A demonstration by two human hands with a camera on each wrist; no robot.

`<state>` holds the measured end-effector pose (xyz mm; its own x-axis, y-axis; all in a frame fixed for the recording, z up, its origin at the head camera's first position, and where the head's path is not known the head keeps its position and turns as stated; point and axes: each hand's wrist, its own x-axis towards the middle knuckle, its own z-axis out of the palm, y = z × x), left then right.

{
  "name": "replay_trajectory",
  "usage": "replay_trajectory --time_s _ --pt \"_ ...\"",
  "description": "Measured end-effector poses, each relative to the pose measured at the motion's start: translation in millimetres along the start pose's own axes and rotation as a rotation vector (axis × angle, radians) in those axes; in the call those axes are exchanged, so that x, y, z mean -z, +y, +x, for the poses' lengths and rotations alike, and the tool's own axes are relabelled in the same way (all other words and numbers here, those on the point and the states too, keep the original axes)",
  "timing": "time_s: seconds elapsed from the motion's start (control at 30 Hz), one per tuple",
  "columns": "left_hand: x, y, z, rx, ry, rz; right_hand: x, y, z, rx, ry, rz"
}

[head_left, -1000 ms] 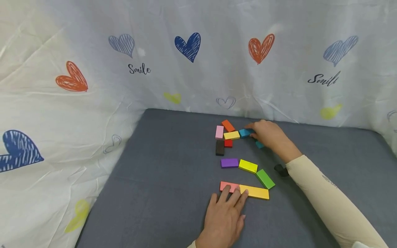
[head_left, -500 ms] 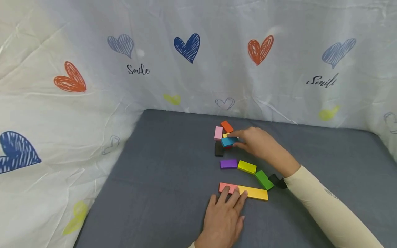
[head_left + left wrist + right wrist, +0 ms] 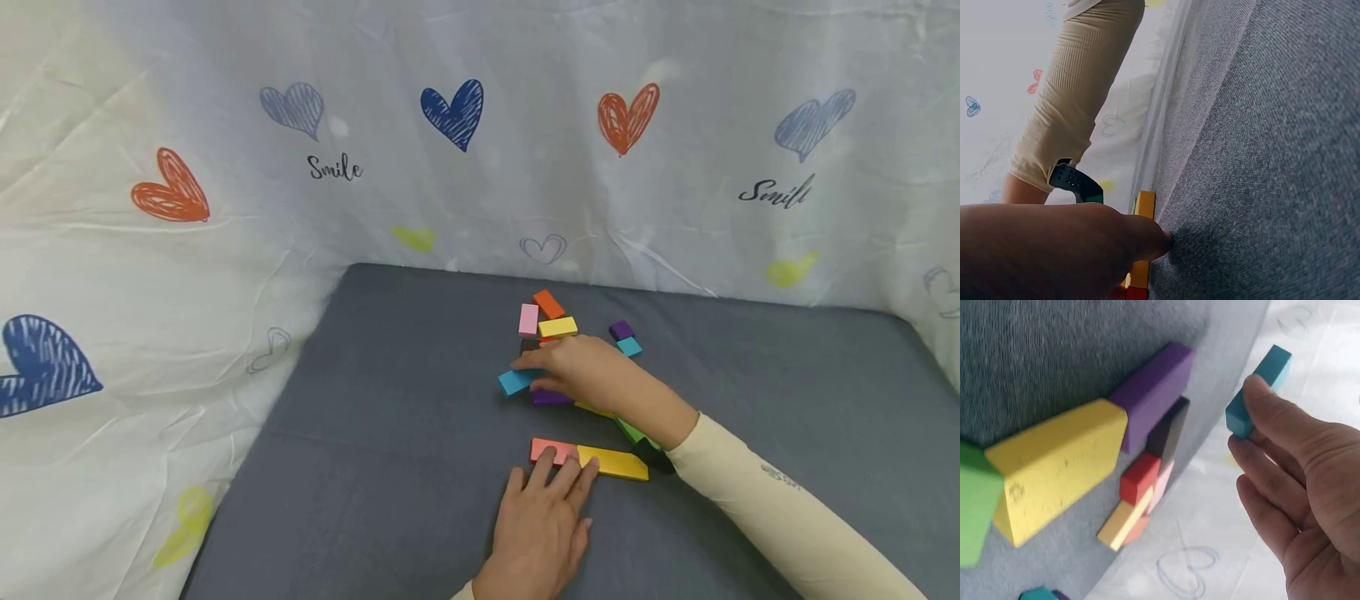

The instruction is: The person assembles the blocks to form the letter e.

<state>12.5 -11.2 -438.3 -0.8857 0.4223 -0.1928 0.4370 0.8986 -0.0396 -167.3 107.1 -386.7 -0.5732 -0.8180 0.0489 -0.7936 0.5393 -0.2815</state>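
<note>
My right hand (image 3: 588,371) pinches a blue wooden block (image 3: 515,382) between thumb and fingers. In the right wrist view that blue block (image 3: 1274,364) is held up off the table. Beneath and beside this hand lie a purple block (image 3: 552,398), a yellow block (image 3: 1063,459) and a green block (image 3: 977,506), partly covered in the head view. Near the front, my left hand (image 3: 536,525) lies palm down with fingers spread. Its fingertips rest on a coral block (image 3: 546,448) and an amber block (image 3: 618,463) placed end to end.
Behind the right hand sit pink (image 3: 528,320), orange (image 3: 549,304), pale yellow (image 3: 558,327), red (image 3: 1141,477) and black (image 3: 1169,431) blocks. To their right are a dark purple block (image 3: 622,330) and a light blue one (image 3: 629,347). A printed cloth (image 3: 480,200) hangs behind the grey table (image 3: 390,417).
The right hand has lifted the blue block from beside the pale yellow one and carried it left and nearer, past the black block. The left hand has stayed on the coral and amber blocks.
</note>
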Motion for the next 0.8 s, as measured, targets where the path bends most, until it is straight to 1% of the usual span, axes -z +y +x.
replay_trajectory --time_s 0.17,0.37,0.63,0.8 --pt "-0.7 1.1 -1.6 -0.011 0.021 0.016 -8 -6 2.6 0.021 -0.050 0.012" --pt "-0.6 0.9 -1.4 -0.010 0.022 0.024 -16 -13 6.9 0.029 -0.091 0.007" --pt "-1.3 1.1 -2.0 -0.010 0.029 0.031 -25 -16 8.8 0.056 -0.100 -0.032" --pt "-0.5 0.7 -1.4 -0.014 0.036 0.031 -29 -15 9.7 0.048 -0.111 -0.040"
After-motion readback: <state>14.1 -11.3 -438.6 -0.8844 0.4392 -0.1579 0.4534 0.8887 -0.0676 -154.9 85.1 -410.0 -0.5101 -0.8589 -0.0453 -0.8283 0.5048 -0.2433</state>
